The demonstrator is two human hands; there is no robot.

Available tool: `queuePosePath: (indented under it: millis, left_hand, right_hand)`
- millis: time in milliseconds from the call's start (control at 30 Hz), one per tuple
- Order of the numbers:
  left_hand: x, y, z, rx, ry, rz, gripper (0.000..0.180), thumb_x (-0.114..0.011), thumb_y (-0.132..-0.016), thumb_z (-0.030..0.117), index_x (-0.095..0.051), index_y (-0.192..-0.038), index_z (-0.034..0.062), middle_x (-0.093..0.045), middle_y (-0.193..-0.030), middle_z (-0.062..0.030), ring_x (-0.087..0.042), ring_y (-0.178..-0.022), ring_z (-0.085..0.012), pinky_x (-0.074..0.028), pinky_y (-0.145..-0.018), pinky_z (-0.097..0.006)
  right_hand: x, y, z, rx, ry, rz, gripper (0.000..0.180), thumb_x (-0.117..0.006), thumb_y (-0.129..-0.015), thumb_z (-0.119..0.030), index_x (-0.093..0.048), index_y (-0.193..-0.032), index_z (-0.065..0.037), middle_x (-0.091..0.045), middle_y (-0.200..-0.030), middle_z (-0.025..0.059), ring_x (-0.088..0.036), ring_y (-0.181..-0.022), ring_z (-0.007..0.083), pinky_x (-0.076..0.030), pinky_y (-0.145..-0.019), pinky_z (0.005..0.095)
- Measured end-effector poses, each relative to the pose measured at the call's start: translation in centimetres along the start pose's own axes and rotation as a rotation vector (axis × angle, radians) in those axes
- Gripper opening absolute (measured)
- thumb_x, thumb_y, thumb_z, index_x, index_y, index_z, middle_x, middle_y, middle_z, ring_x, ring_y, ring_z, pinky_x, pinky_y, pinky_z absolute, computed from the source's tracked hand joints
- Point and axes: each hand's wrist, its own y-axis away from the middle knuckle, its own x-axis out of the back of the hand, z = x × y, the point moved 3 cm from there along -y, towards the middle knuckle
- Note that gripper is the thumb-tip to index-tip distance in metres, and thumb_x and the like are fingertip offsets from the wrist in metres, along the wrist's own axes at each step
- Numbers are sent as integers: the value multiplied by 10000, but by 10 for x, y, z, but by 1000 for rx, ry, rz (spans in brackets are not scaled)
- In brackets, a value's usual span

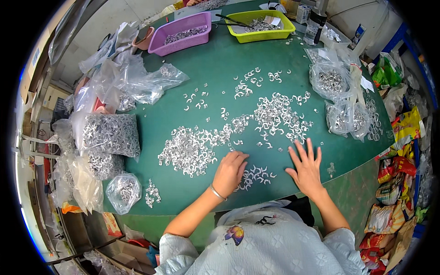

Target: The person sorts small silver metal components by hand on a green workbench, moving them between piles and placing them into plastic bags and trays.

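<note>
Small silvery curved metal pieces lie in loose heaps on the green tabletop. My left hand (229,174) rests low over the table with its fingers curled together; whatever they pinch, if anything, is hidden. Beside it, toward me, is a small heap of crescent-shaped metal pieces (257,176), partly covered by that hand. Across this heap, my right hand (307,172) lies with fingers spread, holding nothing. Its fingertips reach the near edge of the large right heap of metal pieces (275,114). Left of my left hand spreads another large heap of metal pieces (188,151).
Bulging clear bags of metal parts (111,135) crowd the table's left side. More bags of rings (331,81) sit at the right. A purple basin (156,39) and a yellow-green basin (286,31) stand at the back. Another person's hand (194,2) shows at the far edge.
</note>
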Motion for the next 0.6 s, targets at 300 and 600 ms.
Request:
queuePosePath:
  millis: [300,600]
  left_hand:
    - [-16,-12,-8,-208,-386,-242,505,-523,-767,-15,-499,-1269,-65,-450,-1400,-194,-373,-1357,-320,-291,-1104,-498]
    - [-34,-35,7,-189,-284,-165,631,-514,-720,-86,-433,-1345,-42,-388,-1457,-182,-348,-1375,-332,-244,-1126,-535]
  right_hand:
    - [-4,-10,5,19,51,-1,656,-651,-836,-396,-472,-1358,-41,-368,-1484,65,-207,-1419,372,-143,-1088,654]
    - [-8,-36,-38,214,-143,-26,665,-644,-842,-397,-462,-1361,-23,-361,-1476,97,-192,-1421,376,-138,-1088,652]
